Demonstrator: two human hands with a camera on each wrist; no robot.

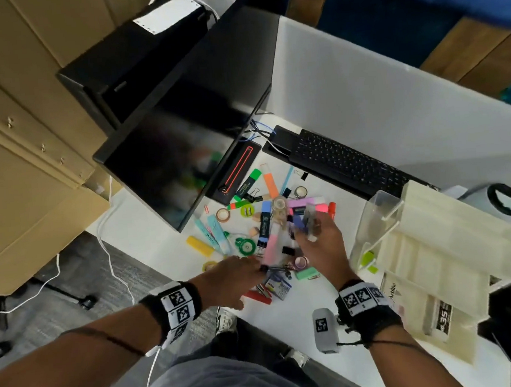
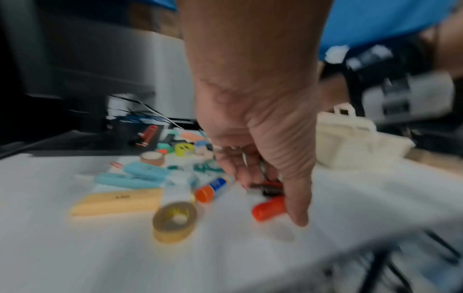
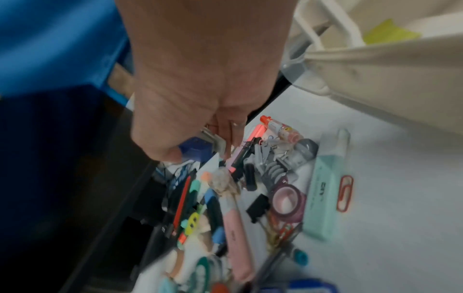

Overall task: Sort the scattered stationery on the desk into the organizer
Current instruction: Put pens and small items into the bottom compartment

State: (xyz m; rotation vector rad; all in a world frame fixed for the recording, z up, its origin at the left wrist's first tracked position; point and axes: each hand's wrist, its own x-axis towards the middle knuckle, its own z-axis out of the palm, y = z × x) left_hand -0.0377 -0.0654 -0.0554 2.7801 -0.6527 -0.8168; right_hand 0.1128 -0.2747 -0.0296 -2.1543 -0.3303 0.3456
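Scattered stationery [image 1: 268, 222] lies heaped on the white desk [image 1: 287, 321]: highlighters, tape rolls, binder clips, paper clips. My left hand [image 1: 247, 269] reaches into the near edge of the heap. Its fingers [image 2: 240, 170] curl down over a black binder clip [image 1: 264, 268], beside a red item [image 2: 269, 208]; blur hides whether they pinch it. My right hand [image 1: 314, 231] hovers over the heap's right side and grips a dark blue item [image 3: 194, 148] with a clear grey piece [image 1: 310, 219]. The cream organizer [image 1: 433, 241] stands at the right, with a clear compartment [image 1: 373, 215].
A black monitor [image 1: 184, 138] stands left of the heap and a black keyboard [image 1: 346, 162] lies behind it. A mint case [image 3: 323, 198] and a red paper clip [image 3: 345, 194] lie near the organizer. The desk's near edge is close behind my left wrist.
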